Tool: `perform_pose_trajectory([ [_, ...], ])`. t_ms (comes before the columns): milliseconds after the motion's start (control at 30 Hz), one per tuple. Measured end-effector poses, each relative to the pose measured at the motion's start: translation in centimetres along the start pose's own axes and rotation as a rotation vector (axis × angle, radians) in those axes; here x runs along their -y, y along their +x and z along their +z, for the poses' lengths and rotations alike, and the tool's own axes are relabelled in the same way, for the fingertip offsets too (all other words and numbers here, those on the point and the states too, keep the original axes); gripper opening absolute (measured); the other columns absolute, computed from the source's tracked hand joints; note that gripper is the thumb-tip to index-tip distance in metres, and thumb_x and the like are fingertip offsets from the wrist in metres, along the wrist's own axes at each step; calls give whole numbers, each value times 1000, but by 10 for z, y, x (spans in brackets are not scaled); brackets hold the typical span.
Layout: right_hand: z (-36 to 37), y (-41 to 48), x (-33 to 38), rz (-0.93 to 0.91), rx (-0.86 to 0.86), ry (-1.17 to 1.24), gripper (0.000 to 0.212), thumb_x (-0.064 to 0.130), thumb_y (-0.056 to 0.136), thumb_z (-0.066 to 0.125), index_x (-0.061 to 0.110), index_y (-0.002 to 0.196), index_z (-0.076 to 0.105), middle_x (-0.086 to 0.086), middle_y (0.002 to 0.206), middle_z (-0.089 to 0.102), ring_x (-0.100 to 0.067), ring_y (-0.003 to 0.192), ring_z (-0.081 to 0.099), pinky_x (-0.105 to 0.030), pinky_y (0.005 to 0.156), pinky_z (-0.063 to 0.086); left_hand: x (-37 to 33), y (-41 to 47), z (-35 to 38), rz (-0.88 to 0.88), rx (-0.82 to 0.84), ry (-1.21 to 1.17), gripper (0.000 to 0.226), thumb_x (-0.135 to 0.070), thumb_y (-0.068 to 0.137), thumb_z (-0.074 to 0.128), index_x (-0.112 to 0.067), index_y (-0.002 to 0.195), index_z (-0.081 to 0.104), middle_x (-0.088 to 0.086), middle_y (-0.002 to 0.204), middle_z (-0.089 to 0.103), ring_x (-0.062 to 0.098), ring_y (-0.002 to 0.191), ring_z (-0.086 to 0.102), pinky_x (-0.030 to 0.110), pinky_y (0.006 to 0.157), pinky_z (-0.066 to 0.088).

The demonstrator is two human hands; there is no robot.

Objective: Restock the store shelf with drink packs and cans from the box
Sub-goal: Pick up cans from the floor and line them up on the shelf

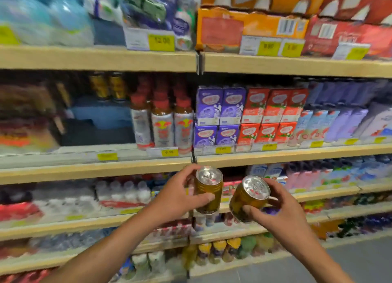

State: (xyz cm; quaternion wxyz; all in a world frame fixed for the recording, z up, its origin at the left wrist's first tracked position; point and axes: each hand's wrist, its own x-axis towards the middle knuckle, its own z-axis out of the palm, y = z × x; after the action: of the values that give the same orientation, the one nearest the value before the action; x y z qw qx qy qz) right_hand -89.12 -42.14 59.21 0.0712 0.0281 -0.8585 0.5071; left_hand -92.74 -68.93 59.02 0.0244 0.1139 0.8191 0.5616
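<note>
Holding one gold can each, both hands are up in front of the store shelf (pixel 95 170). Left hand (pixel 178 195) grips the upright can (pixel 209 190), right hand (pixel 282 210) wraps the tilted can (pixel 249 197) just beside it.

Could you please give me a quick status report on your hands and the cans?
Left hand gripping one gold can, upright. Right hand gripping a second gold can, tilted. Both in front of the shelf, not yet placed. Nothing blocking.
</note>
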Motion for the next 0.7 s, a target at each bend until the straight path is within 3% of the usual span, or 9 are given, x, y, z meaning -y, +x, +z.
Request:
perform_pose_trajectory([
  [67,23,12,29,-43,36,7,60,25,65,92,50,107,58,23,108,67,-1,99,63,-26,80,52,-5,-11,-41,4,-88,41,61,-50,66,84,-42,118,54,-13,118,67,1,116,59,35,97,50],
  [167,63,30,69,-92,96,38,59,29,66,91,41,116,62,15,109,72,-6,100,68,-36,89,55,-6,-22,-107,3,-216,100,52,-39,68,87,-37,109,55,-13,107,70,-4,103,62,25,86,48],
  [267,103,46,102,-147,136,52,57,35,68,89,41,117,62,13,111,71,-7,100,68,-35,85,57,-4,-28,-169,-16,-317,182,57,-56,61,83,-37,107,55,-16,104,70,-4,100,62,27,85,50],
  [400,155,61,138,-210,148,47,65,44,65,89,37,124,61,15,117,67,-3,105,63,-26,82,55,6,-25,-242,-77,-431,263,53,-48,70,83,-34,112,54,-23,106,63,-13,97,56,18,79,46],
  [500,187,68,163,-216,176,68,62,38,69,88,37,125,60,16,115,67,5,99,62,-15,75,51,25,-7,-287,-159,-488,341,66,-58,66,81,-30,120,54,-17,110,62,4,101,62,31,88,52],
  [567,207,73,175,-221,175,71,59,41,70,88,40,122,60,17,114,69,6,102,62,-17,79,51,38,6,-309,-213,-505,412,67,-70,60,74,-28,111,62,-11,103,68,12,95,66,38,86,56],
  [600,215,77,180,-227,173,73,56,41,71,87,41,120,61,17,113,69,4,103,63,-17,80,51,42,11,-315,-235,-499,443,67,-71,61,72,-26,109,63,-7,100,70,15,91,67,39,84,56],
  [700,238,83,195,-213,174,79,54,38,75,84,37,123,59,17,114,68,5,103,63,-11,75,50,57,26,-325,-283,-471,472,71,-59,70,75,-28,128,49,1,109,67,25,97,66,40,83,57],
])
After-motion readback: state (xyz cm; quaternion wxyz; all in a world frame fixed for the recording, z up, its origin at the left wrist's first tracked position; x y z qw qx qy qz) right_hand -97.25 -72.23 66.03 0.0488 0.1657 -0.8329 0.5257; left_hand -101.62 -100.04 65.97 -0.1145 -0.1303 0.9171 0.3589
